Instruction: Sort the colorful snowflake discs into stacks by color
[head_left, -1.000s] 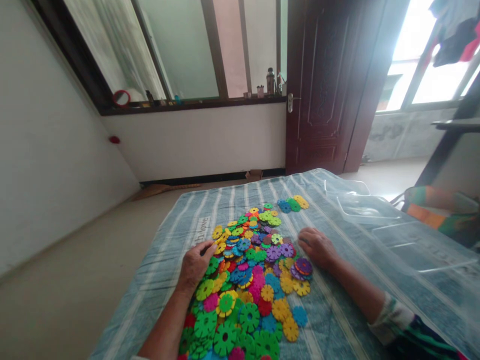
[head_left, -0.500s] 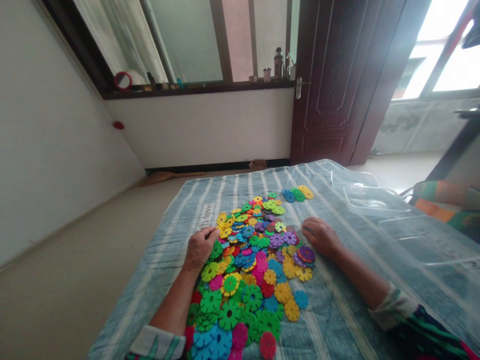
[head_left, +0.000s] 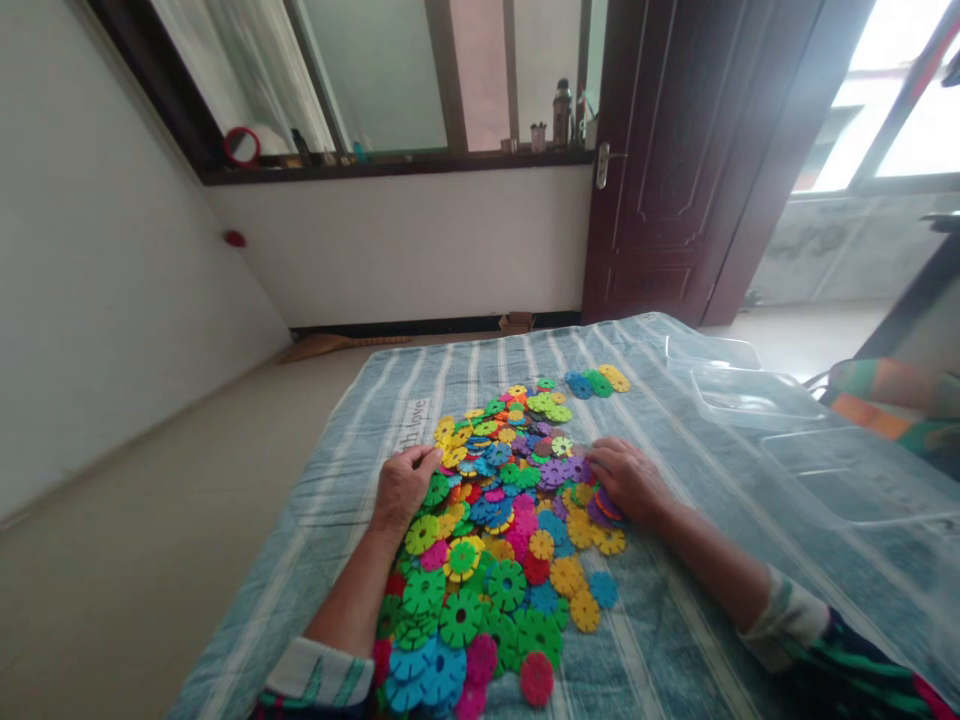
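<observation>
A long heap of flat, notched plastic discs (head_left: 507,583) in many colours lies on a striped blue cloth (head_left: 300,560). My left hand (head_left: 406,487) is at the heap's left edge, thumb and fingers pinched together beside yellow discs (head_left: 454,456); what they hold, if anything, is too small to tell. On the right edge, my right hand (head_left: 627,480) rests its bent fingertips against purple discs (head_left: 555,473), covering some of them; whether it grips one is hidden. Beyond the heap sits a short row of blue, green and yellow discs (head_left: 598,382).
Clear plastic boxes (head_left: 757,397) and a transparent lid (head_left: 862,480) lie on the cloth at the right. At the far right is a blurred orange and green thing (head_left: 892,415). Behind the cloth are a wall and a dark red door (head_left: 667,150).
My right hand has moved left from the bare cloth onto the purple discs at the heap's edge. My left hand has hardly moved. The view has shifted slightly.
</observation>
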